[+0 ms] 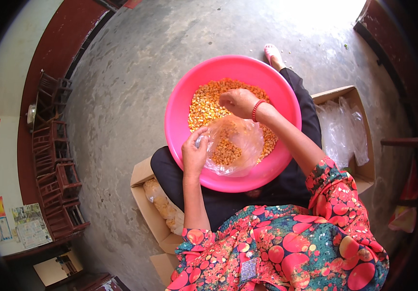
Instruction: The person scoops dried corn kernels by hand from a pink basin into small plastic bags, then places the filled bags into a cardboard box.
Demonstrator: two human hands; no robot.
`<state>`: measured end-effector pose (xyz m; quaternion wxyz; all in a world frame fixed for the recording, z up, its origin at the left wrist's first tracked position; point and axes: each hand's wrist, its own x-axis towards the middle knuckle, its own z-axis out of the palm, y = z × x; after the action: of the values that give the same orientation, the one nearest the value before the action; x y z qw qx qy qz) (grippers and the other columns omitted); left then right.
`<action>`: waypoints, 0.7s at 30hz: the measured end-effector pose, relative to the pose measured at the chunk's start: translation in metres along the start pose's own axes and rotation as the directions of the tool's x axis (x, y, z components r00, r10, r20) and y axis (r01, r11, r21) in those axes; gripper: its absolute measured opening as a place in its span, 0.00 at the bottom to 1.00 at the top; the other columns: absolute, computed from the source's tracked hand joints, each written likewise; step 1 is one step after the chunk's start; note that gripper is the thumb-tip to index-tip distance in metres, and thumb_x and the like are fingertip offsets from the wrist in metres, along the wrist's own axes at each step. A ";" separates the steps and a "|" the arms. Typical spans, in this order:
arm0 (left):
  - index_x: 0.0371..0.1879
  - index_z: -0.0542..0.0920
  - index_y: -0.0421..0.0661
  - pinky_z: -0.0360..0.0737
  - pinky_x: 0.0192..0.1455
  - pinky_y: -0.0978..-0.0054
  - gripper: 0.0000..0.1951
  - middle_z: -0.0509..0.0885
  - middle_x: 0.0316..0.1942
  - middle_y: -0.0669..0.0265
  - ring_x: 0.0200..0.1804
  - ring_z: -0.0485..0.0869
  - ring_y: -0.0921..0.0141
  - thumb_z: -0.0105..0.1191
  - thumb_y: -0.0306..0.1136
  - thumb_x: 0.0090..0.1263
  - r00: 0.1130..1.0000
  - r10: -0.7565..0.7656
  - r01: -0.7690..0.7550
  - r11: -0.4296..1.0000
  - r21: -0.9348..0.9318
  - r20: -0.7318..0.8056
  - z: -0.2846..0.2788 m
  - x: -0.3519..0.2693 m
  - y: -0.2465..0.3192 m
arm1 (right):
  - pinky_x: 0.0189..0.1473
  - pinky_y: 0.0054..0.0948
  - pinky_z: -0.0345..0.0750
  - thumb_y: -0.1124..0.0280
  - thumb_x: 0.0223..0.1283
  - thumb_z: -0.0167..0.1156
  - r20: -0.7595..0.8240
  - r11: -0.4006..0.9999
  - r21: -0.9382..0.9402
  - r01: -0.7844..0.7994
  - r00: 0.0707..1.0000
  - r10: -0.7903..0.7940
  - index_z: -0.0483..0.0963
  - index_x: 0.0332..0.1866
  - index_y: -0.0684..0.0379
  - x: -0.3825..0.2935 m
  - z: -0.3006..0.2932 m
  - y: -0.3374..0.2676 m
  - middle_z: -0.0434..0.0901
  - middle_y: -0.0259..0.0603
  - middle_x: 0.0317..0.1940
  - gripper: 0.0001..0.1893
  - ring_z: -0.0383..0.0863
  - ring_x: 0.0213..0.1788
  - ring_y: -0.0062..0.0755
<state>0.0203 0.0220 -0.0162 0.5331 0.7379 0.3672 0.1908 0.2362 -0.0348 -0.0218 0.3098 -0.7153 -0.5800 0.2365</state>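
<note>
A pink plastic basin (178,109) rests on my lap, its bottom covered with dried yellow-orange corn kernels (209,102). Inside it lies a clear plastic bag (247,145) with a heap of kernels showing through. My left hand (195,151) grips the bag's left edge between thumb and fingers, near the basin's rim. Over the kernels, just beyond the bag, is my right hand (241,102), a red bead bracelet (257,110) on its wrist. Its fingers curl downward, and whether they hold any kernels is hidden.
Right of my leg stands a cardboard box (363,178) holding clear plastic bags (340,131). Another cardboard box (147,209) at my left contains filled clear bags (163,205). Several dark wooden chairs (58,182) line the left wall. Bare concrete floor (129,91) surrounds me.
</note>
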 end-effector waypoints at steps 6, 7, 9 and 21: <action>0.46 0.76 0.35 0.76 0.40 0.81 0.12 0.81 0.39 0.63 0.36 0.80 0.76 0.49 0.22 0.64 1.000 0.011 -0.011 1.000 0.012 -0.006 0.001 0.002 -0.007 | 0.45 0.40 0.75 0.70 0.52 0.52 0.094 0.914 -0.348 -0.210 0.962 0.257 0.74 0.42 0.59 -0.002 0.018 0.025 0.79 0.51 0.38 0.12 0.79 0.43 0.48; 0.46 0.76 0.35 0.76 0.40 0.81 0.12 0.81 0.39 0.63 0.36 0.80 0.76 0.48 0.22 0.64 1.000 0.029 -0.029 0.999 0.028 -0.007 0.001 0.002 -0.011 | 0.45 0.41 0.75 0.70 0.52 0.52 0.144 0.913 -0.354 -0.201 0.953 0.266 0.74 0.42 0.59 -0.006 0.022 0.022 0.79 0.52 0.37 0.12 0.79 0.43 0.48; 0.46 0.76 0.35 0.76 0.40 0.81 0.12 0.81 0.39 0.63 0.36 0.80 0.76 0.48 0.23 0.64 0.999 0.035 -0.035 0.999 0.038 -0.006 0.000 0.002 -0.014 | 0.45 0.41 0.75 0.68 0.52 0.53 0.139 0.930 -0.303 -0.208 0.956 0.259 0.75 0.41 0.60 -0.006 0.027 0.020 0.79 0.51 0.36 0.12 0.79 0.42 0.49; 0.45 0.79 0.41 0.67 0.27 0.87 0.11 0.79 0.29 0.71 0.24 0.69 0.84 0.44 0.23 0.67 0.993 0.116 -0.118 0.986 -0.120 -0.018 0.000 0.001 -0.003 | 0.36 0.20 0.77 0.67 0.61 0.53 0.269 0.285 0.903 -0.321 0.941 0.205 0.72 0.39 0.59 0.001 0.006 0.028 0.76 0.34 0.31 0.07 0.77 0.37 0.21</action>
<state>0.0195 0.0231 -0.0189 0.5629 0.7235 0.3138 0.2475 0.2508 -0.0363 -0.0459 0.5910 -0.4777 -0.2259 0.6095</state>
